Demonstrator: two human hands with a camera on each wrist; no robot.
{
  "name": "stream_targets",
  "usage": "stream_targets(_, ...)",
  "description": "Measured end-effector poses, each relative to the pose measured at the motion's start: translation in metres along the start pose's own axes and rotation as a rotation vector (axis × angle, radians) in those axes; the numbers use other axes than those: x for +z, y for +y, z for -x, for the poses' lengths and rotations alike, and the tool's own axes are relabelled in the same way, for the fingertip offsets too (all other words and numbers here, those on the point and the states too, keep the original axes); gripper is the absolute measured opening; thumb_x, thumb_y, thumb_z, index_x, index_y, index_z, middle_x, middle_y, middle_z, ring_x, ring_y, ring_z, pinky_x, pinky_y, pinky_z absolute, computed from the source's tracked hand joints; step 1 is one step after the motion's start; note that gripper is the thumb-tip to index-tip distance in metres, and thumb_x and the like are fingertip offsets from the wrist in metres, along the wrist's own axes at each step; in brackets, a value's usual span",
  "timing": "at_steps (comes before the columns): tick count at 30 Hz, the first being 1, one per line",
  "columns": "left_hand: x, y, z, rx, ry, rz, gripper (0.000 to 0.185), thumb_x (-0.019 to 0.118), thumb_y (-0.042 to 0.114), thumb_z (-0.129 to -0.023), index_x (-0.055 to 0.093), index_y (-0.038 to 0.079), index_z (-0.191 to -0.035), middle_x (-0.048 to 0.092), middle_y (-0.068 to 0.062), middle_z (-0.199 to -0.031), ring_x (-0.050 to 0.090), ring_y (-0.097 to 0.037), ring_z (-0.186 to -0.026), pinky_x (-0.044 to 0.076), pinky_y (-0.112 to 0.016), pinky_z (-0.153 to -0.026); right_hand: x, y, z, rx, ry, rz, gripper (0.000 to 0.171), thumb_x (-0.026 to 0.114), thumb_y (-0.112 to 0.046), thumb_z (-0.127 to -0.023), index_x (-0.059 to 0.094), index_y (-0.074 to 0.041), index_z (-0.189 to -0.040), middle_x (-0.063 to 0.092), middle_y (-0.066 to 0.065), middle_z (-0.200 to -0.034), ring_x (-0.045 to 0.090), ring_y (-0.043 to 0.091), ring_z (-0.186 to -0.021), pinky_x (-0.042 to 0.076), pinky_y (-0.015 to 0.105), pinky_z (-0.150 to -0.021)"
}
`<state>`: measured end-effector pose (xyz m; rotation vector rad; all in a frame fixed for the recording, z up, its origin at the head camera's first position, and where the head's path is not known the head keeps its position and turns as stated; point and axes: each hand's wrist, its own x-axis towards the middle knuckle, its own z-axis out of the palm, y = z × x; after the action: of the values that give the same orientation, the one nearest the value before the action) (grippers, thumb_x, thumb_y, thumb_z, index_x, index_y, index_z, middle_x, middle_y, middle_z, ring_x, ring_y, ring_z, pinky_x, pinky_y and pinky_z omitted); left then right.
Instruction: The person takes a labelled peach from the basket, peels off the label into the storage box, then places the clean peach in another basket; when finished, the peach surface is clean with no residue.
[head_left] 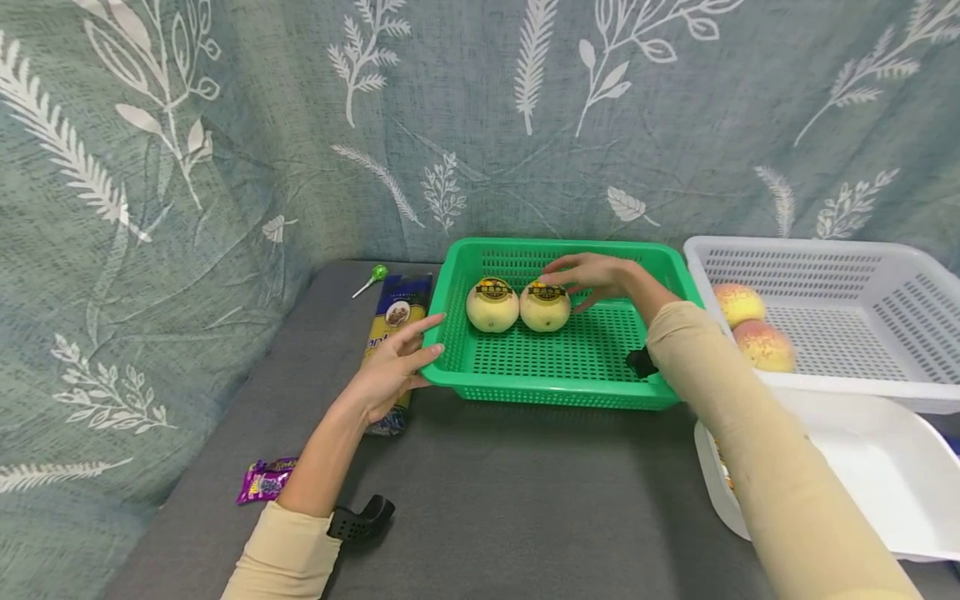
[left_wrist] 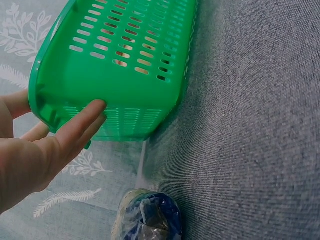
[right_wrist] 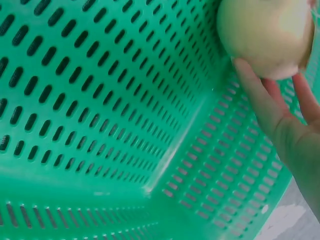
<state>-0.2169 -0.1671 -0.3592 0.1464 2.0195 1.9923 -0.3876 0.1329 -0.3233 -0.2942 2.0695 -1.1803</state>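
A green plastic basket (head_left: pixel 555 392) with slotted walls stands at the back of the table. Inside it, at the left, two round pale yellow fruits with black-and-gold labels sit side by side: a left fruit (head_left: pixel 492 307) and a right fruit (head_left: pixel 545 307). My left hand (head_left: pixel 393 367) grips the basket's left rim near the front corner, with fingers against the outer wall in the left wrist view. Reaching over the front of the basket, my right hand (head_left: pixel 592 273) has its fingers around the right fruit; its fingertips touch that fruit (right_wrist: pixel 267 37) in the right wrist view.
Left of the basket lie a blue-and-yellow packet (head_left: pixel 397 312), a green lollipop (head_left: pixel 378 272) and a purple snack wrapper (head_left: pixel 264 482). At the right stands a grey basket (head_left: pixel 847 387) with two yellow-red peaches (head_left: pixel 763 346). A white tub (head_left: pixel 885 475) is in front of it.
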Motion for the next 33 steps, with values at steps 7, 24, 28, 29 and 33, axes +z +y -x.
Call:
stream_targets(7, 0.0, 0.001, 0.001, 0.007, -0.005, 0.005, 0.057, 0.047, 0.01, -0.102, 0.022, 0.012, -0.153, -0.003, -0.014, -0.158, 0.003, -0.031, -0.143, 0.031, -0.056, -0.105, 0.01, -0.005, -0.006, 0.049, 0.014, 0.095, 0.071, 0.062, -0.028, -0.095, 0.024, -0.01, -0.151, 0.02, 0.019, -0.152, 0.033, 0.038, -0.132, 0.045, 0.05, -0.095)
stream_targets(24, -0.001, 0.0, 0.001, 0.004, -0.004, 0.023, 0.058, 0.048, 0.01, -0.101, 0.022, 0.012, -0.153, -0.001, -0.015, -0.158, 0.008, -0.033, -0.143, 0.032, -0.056, -0.105, 0.012, -0.002, -0.004, 0.069, 0.02, 0.005, 0.075, 0.06, -0.023, -0.096, 0.014, -0.005, -0.152, 0.025, 0.022, -0.148, 0.039, 0.039, -0.127, 0.049, 0.047, -0.091)
stream_targets(28, -0.002, -0.001, 0.0, -0.001, -0.002, 0.016, 0.058, 0.048, 0.01, -0.101, 0.023, 0.013, -0.153, -0.002, -0.014, -0.158, 0.004, -0.031, -0.143, 0.031, -0.056, -0.105, 0.005, -0.004, 0.005, 0.039, 0.027, -0.033, 0.074, 0.059, -0.021, -0.097, 0.013, -0.004, -0.152, 0.023, 0.023, -0.148, 0.036, 0.042, -0.13, 0.046, 0.051, -0.095)
stream_targets(29, -0.002, -0.001, 0.0, -0.002, -0.002, 0.015, 0.057, 0.048, 0.01, -0.101, 0.023, 0.013, -0.153, -0.002, -0.014, -0.158, 0.003, -0.03, -0.143, 0.032, -0.056, -0.105, 0.002, -0.006, 0.008, 0.026, 0.026, -0.038, 0.075, 0.059, -0.021, -0.097, 0.013, -0.004, -0.152, 0.023, 0.023, -0.148, 0.035, 0.042, -0.13, 0.044, 0.052, -0.096)
stream_targets(33, -0.002, -0.001, 0.0, -0.012, 0.004, 0.01, 0.057, 0.049, 0.01, -0.101, 0.025, 0.014, -0.153, -0.002, -0.012, -0.158, 0.001, -0.028, -0.144, 0.033, -0.054, -0.105, -0.008, -0.017, 0.026, -0.028, 0.028, -0.065, 0.075, 0.061, -0.022, -0.096, 0.015, -0.005, -0.152, 0.028, 0.023, -0.146, 0.037, 0.041, -0.13, 0.043, 0.053, -0.097)
